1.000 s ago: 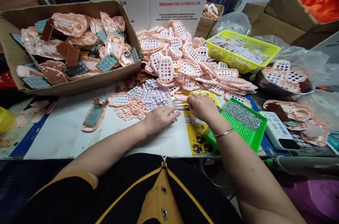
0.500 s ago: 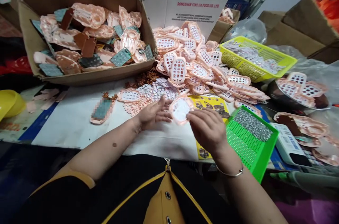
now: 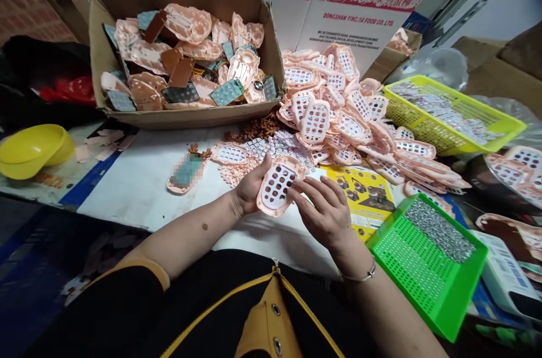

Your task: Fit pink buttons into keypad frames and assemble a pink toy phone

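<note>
Over the white work surface I hold a pink plastic toy phone shell (image 3: pixel 278 186) with a white panel full of round key holes. My left hand (image 3: pixel 250 186) grips its left edge, thumb up along the side. The fingertips of my right hand (image 3: pixel 324 208) pinch the right edge, other fingers bent loosely above. Behind it lie a heap of small white key pieces (image 3: pixel 275 146) and small pink pieces (image 3: pixel 235 175). Another pink shell (image 3: pixel 228 153) rests beside these. Farther left is a shell with a green circuit board (image 3: pixel 188 170), partly pixelated.
A carton (image 3: pixel 190 118) of shells and boards stands back left. Many panelled shells (image 3: pixel 315 121) are piled behind my hands. To the right are a yellow basket (image 3: pixel 455 140) and a green tray (image 3: pixel 417 267) holding small metal screws (image 3: pixel 440 231). A yellow bowl (image 3: pixel 36 149) sits far left.
My left hand has closed on the shell's left edge, having been open beside it. The shell has tilted, showing its key holes clearly. The whole view has shifted, with the scene moving right.
</note>
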Motion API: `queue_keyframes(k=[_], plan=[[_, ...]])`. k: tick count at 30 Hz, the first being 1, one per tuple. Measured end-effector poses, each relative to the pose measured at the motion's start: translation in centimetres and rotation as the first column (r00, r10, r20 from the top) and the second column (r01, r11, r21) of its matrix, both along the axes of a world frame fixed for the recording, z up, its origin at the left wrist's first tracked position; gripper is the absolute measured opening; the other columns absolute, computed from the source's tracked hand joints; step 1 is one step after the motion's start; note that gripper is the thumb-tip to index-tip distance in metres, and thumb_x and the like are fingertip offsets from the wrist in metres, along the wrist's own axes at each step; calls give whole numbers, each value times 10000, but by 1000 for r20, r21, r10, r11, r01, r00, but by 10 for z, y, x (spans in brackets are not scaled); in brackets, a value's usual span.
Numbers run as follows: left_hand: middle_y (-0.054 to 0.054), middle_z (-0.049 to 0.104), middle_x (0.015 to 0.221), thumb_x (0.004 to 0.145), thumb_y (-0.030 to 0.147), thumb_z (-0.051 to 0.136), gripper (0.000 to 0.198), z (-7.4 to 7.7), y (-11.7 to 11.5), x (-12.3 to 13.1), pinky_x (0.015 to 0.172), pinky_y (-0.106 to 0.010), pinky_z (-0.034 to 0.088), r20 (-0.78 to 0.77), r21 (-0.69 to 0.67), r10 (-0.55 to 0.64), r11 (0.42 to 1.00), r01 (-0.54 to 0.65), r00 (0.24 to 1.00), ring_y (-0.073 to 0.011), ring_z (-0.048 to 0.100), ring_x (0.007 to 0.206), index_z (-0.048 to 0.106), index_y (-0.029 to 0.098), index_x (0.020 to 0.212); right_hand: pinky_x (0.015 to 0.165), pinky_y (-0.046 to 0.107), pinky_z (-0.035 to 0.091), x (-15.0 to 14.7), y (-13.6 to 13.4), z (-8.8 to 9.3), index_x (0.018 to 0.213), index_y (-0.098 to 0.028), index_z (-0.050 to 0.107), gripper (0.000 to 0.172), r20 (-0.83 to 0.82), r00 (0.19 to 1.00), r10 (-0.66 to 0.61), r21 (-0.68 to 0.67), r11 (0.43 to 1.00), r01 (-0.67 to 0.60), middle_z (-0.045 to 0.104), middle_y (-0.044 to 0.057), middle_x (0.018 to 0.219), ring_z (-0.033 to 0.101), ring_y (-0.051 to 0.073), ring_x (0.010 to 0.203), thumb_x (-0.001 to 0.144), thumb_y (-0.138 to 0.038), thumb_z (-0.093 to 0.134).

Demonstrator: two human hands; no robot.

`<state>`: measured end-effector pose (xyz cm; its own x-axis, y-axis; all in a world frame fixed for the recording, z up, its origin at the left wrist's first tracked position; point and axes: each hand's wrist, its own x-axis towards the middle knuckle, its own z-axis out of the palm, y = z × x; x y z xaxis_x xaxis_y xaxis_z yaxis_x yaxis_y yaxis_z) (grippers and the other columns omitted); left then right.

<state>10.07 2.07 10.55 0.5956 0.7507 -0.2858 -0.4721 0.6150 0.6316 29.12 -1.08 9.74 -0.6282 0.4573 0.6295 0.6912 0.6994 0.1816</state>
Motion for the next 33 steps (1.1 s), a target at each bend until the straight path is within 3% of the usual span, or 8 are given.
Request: queue_keyframes(k=[4, 10, 16, 20, 25, 29, 33], plan=[[-167, 724, 1104, 892, 766, 65, 891, -5, 0, -7, 1001, -416, 493, 65, 20, -18, 1000, 16, 998, -274, 631, 1189, 615, 117, 1156, 1057, 392, 411, -6, 4, -6, 1098, -330, 688, 265, 2, 1000, -28, -42, 999, 28, 750, -8, 1179, 638, 180, 1128, 905, -163, 620], [-154, 717, 1140, 941, 683, 110, 772, -6, 1, -14, 1027, -454, 484, 14, 46, 18, 999, -19, 1000, -280, 614, 1223, 597, 131, 1172, 1011, 427, 436, -16, 11, -12, 1006, -330, 714, 182, -57, 993, -105, -86, 991, 100, 767, 5, 1073, 634, 209, 1085, 921, -226, 592], [-156, 714, 1138, 926, 577, 265, 595, -7, 3, -14, 961, -486, 531, 20, 112, 96, 989, -98, 995, -296, 666, 1136, 553, 134, 1201, 1001, 456, 462, -11, 4, -9, 1121, -339, 675, 272, -178, 979, -103, -158, 985, 75, 701, 50, 1228, 611, 245, 1160, 899, -210, 586], [-126, 719, 1082, 896, 687, 224, 685, -1, 9, -24, 799, -479, 594, 47, 171, 177, 968, -182, 983, -295, 715, 997, 550, 170, 1204, 926, 460, 505, 14, 0, -7, 1114, -284, 670, 232, -267, 922, -280, -236, 947, 219, 721, 99, 1107, 663, 258, 1024, 918, -239, 554], [-120, 703, 1077, 863, 764, 248, 739, 10, 17, -35, 624, -375, 616, 48, 169, 367, 914, -370, 929, -281, 726, 930, 551, 193, 1222, 729, 383, 518, 40, -13, -19, 1028, -192, 702, 231, -80, 931, -357, -452, 845, 285, 742, 112, 907, 679, 248, 816, 945, -308, 519], [-128, 703, 1077, 865, 752, 292, 727, 10, 17, -34, 575, -332, 613, 62, 155, 413, 896, -417, 909, -266, 730, 887, 557, 176, 1219, 689, 331, 476, 20, -18, -28, 934, -167, 720, 297, 9, 938, -345, -546, 785, 294, 721, 112, 853, 653, 226, 774, 969, -358, 495], [-125, 688, 1157, 878, 712, 343, 668, 2, 13, -28, 717, -421, 632, 79, 194, 427, 880, -434, 901, -297, 715, 1002, 549, 180, 1225, 701, 332, 440, -4, -11, -32, 892, -156, 719, 330, 122, 930, -347, -503, 786, 360, 708, 123, 866, 611, 220, 754, 992, -313, 446]])
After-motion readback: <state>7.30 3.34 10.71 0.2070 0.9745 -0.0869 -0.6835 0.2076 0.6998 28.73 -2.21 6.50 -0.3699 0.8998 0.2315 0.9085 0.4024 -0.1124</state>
